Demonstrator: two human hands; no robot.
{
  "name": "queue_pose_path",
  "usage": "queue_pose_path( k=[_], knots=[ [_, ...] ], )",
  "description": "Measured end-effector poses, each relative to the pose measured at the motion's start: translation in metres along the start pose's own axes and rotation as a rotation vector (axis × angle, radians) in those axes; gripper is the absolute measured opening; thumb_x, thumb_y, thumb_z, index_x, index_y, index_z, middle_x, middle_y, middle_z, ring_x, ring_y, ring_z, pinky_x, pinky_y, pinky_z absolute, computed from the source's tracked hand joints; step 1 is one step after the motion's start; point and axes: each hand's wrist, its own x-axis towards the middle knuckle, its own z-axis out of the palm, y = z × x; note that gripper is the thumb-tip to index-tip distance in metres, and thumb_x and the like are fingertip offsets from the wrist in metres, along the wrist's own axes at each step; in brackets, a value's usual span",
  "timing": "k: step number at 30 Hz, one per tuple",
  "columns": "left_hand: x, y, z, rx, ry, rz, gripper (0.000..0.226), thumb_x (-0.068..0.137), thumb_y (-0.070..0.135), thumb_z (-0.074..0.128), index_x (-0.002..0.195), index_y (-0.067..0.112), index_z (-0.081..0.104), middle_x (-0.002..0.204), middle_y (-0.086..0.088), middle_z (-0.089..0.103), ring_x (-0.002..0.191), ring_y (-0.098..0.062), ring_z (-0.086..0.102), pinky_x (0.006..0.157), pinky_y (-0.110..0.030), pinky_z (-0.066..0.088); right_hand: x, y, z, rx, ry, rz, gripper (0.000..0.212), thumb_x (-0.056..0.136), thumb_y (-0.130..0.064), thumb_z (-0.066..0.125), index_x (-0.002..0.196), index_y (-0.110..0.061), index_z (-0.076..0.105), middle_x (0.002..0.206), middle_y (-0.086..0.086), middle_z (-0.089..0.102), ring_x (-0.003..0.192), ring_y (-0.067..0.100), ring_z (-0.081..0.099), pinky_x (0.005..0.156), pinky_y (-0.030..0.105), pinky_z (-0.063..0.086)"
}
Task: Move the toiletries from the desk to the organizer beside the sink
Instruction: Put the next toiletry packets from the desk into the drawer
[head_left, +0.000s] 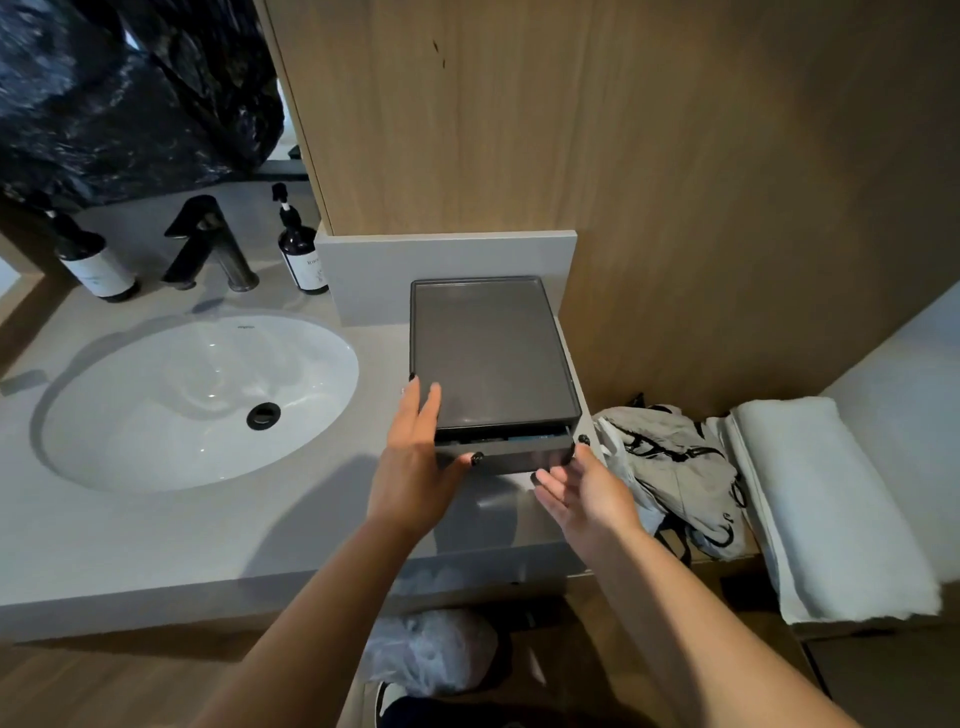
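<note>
Bare forearms reach in from bottom edge. Left hand (415, 457) flat against left front corner of grey organizer (493, 353), fingers spread along its side, thumb on drawer front; grasps nothing. Right hand (582, 493) open, palm up, just at right front corner, fingers loose, holding nothing. Drawer (506, 452) slightly open; blue item inside, unclear. Organizer sits on grey counter (182, 530) right of white sink (197, 395). Folded white towel (826, 509) far right.

Grey countertop (156, 540) carries organizer (493, 353), two bottles (301, 254).
</note>
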Motion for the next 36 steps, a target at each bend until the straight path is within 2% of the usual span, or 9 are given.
queue_pose_path(
  k=[3, 6, 9, 13, 18, 19, 22, 31, 36],
  knots=[
    [-0.002, -0.007, 0.006, -0.041, 0.018, 0.021, 0.085, 0.081, 0.023, 0.074, 0.15, 0.011, 0.025, 0.159, -0.016, 0.014, 0.147, -0.026, 0.014, 0.117, -0.03, 0.018, 0.006, -0.001, 0.002, 0.06, -0.034, 0.044, 0.028, 0.099, -0.029, 0.048, 0.116, -0.007, 0.053, 0.112, 0.016, 0.063, 0.107, 0.026, 0.063, 0.088, 0.038, 0.05],
    [-0.012, -0.011, 0.008, -0.078, 0.035, 0.02, 0.068, 0.089, 0.023, 0.064, 0.148, 0.017, 0.031, 0.16, -0.01, 0.014, 0.147, -0.025, 0.018, 0.114, -0.032, 0.026, 0.011, 0.003, 0.0, 0.116, -0.088, 0.073, 0.026, 0.096, -0.022, 0.054, 0.113, -0.003, 0.056, 0.101, 0.017, 0.061, 0.071, 0.021, 0.062, 0.077, 0.036, 0.055],
    [-0.017, -0.015, 0.009, 0.047, 0.02, 0.112, 0.05, 0.094, 0.022, 0.054, 0.143, 0.021, 0.042, 0.157, -0.011, 0.023, 0.146, -0.033, 0.019, 0.108, -0.049, 0.038, 0.017, 0.007, -0.003, 0.084, -0.098, 0.051, 0.016, 0.09, -0.013, 0.062, 0.102, -0.003, 0.062, 0.102, 0.018, 0.064, 0.086, 0.026, 0.066, 0.069, 0.032, 0.058],
    [-0.015, -0.013, -0.001, 0.196, -0.071, 0.118, 0.046, 0.098, 0.029, 0.042, 0.144, 0.025, 0.039, 0.154, -0.013, 0.032, 0.143, -0.04, 0.023, 0.108, -0.053, 0.036, 0.022, 0.006, -0.001, -0.045, -0.072, -0.004, 0.02, 0.085, -0.017, 0.07, 0.099, -0.003, 0.065, 0.1, 0.016, 0.064, 0.099, 0.025, 0.068, 0.071, 0.03, 0.06],
    [-0.004, -0.008, -0.013, 0.234, -0.22, 0.169, 0.055, 0.102, 0.031, 0.019, 0.124, 0.0, 0.058, 0.141, -0.024, 0.048, 0.132, -0.046, 0.041, 0.103, -0.059, 0.04, 0.011, 0.016, -0.016, -0.024, -0.06, 0.007, 0.038, 0.084, -0.011, 0.069, 0.119, -0.001, 0.058, 0.094, 0.017, 0.06, 0.089, 0.026, 0.065, 0.083, 0.039, 0.058],
    [-0.002, -0.006, -0.014, 0.241, -0.245, 0.157, 0.05, 0.103, 0.028, 0.022, 0.126, 0.001, 0.057, 0.144, -0.019, 0.045, 0.136, -0.042, 0.037, 0.108, -0.056, 0.036, 0.007, 0.02, -0.021, -0.006, -0.054, 0.018, 0.045, 0.083, -0.009, 0.069, 0.125, -0.003, 0.055, 0.091, 0.017, 0.062, 0.088, 0.027, 0.066, 0.084, 0.041, 0.058],
    [0.002, -0.001, -0.016, 0.254, -0.243, 0.002, 0.048, 0.102, 0.032, 0.031, 0.15, 0.026, 0.028, 0.16, 0.002, 0.015, 0.148, -0.023, 0.011, 0.119, -0.036, 0.011, -0.006, 0.029, -0.038, 0.021, -0.071, 0.022, 0.055, 0.082, -0.004, 0.069, 0.134, -0.004, 0.049, 0.087, 0.018, 0.062, 0.082, 0.028, 0.066, 0.084, 0.043, 0.057],
    [-0.002, 0.013, -0.012, 0.307, -0.268, -0.093, 0.052, 0.101, 0.027, 0.035, 0.152, 0.026, 0.022, 0.162, -0.005, 0.008, 0.148, -0.032, 0.008, 0.118, -0.046, 0.018, -0.037, 0.047, -0.071, 0.037, -0.12, 0.028, 0.044, 0.086, -0.001, 0.063, 0.128, -0.001, 0.049, 0.079, 0.017, 0.061, 0.078, 0.028, 0.061, 0.096, 0.049, 0.051],
    [-0.005, 0.013, -0.01, 0.288, -0.275, -0.124, 0.057, 0.1, 0.027, 0.039, 0.152, 0.027, 0.017, 0.162, -0.006, 0.003, 0.148, -0.032, 0.007, 0.118, -0.048, 0.018, -0.053, 0.065, -0.099, 0.057, -0.189, 0.054, 0.046, 0.087, 0.001, 0.058, 0.131, 0.004, 0.046, 0.094, 0.021, 0.06, 0.082, 0.029, 0.061, 0.088, 0.041, 0.053]
  ],
)
